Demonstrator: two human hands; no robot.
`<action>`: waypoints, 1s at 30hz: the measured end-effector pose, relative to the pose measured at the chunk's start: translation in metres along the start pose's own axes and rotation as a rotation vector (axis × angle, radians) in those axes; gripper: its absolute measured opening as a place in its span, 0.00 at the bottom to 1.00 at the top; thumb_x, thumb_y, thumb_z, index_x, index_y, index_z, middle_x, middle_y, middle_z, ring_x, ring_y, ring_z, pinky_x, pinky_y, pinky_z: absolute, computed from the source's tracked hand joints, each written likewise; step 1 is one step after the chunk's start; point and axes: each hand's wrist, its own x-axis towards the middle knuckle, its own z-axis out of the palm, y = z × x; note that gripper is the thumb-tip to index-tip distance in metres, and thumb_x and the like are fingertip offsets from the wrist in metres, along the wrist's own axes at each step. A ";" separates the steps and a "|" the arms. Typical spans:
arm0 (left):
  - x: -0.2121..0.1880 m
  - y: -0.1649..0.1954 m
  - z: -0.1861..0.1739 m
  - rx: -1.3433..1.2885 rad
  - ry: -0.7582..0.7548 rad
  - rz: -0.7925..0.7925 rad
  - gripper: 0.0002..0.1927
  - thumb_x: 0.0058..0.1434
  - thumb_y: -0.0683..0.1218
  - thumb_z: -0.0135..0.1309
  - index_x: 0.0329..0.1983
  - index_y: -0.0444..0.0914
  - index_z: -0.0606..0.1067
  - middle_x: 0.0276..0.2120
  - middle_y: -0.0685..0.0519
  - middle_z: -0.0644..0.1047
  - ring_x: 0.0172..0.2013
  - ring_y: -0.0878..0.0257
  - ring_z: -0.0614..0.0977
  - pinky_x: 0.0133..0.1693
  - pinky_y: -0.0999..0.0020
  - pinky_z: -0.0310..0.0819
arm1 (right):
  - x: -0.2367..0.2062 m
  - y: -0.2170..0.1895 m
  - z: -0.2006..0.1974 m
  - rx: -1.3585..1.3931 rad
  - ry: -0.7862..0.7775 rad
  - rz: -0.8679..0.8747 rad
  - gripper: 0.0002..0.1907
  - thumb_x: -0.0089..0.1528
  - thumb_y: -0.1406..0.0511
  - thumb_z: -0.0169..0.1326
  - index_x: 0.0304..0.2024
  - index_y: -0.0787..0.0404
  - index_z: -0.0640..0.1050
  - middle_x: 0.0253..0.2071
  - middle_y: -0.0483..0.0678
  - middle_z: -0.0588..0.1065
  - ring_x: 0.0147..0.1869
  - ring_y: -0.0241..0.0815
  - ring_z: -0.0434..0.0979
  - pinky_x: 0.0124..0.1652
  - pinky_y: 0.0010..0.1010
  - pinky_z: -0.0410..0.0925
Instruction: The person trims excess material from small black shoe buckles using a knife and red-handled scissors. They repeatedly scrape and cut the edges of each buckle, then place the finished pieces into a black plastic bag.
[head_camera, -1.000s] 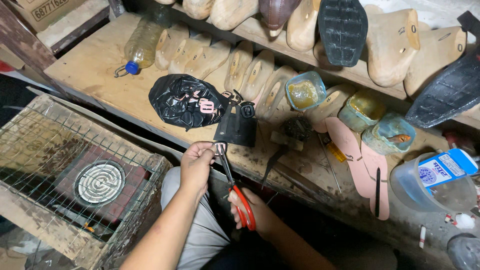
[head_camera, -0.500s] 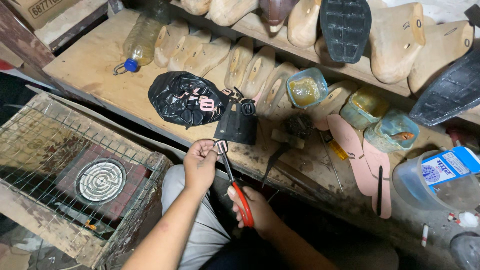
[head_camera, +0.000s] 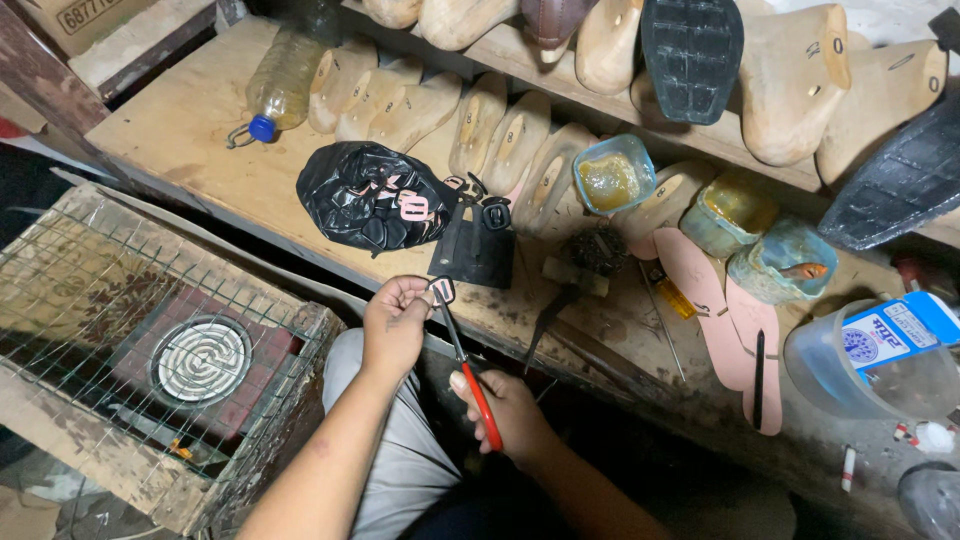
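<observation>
The left hand (head_camera: 395, 325) pinched a small metal buckle (head_camera: 443, 290) between its fingertips, fingers closed tight on it. The right hand (head_camera: 500, 410) was wrapped around the red handles of the pliers (head_camera: 468, 370), whose nose met the buckle just beside the left fingertips. Beyond the fingers lay a black leather piece (head_camera: 475, 250) and a black plastic bag (head_camera: 365, 195) on the wooden bench (head_camera: 180, 140).

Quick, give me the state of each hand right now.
Left hand: closed, pinching a small buckle.
Right hand: closed around the red handles of the pliers.
</observation>
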 end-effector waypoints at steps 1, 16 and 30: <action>0.000 0.000 0.000 0.014 0.006 -0.008 0.06 0.63 0.33 0.52 0.42 0.32 0.75 0.34 0.53 0.81 0.31 0.71 0.77 0.35 0.78 0.71 | 0.000 -0.001 0.000 -0.020 0.012 -0.010 0.23 0.59 0.47 0.61 0.32 0.61 0.77 0.23 0.42 0.71 0.19 0.31 0.68 0.18 0.24 0.65; -0.002 -0.006 0.013 0.033 0.084 0.067 0.07 0.64 0.33 0.51 0.44 0.31 0.73 0.34 0.51 0.80 0.31 0.70 0.79 0.36 0.77 0.75 | 0.001 -0.004 0.005 -0.049 0.051 -0.004 0.22 0.59 0.49 0.61 0.35 0.62 0.77 0.21 0.43 0.70 0.17 0.33 0.68 0.17 0.25 0.64; -0.010 0.028 0.010 -0.084 0.008 -0.128 0.15 0.67 0.37 0.43 0.55 0.31 0.74 0.40 0.48 0.81 0.32 0.64 0.82 0.36 0.72 0.79 | -0.024 -0.004 -0.018 -0.110 -0.096 -0.073 0.21 0.63 0.50 0.56 0.44 0.60 0.74 0.26 0.40 0.70 0.25 0.30 0.70 0.26 0.24 0.68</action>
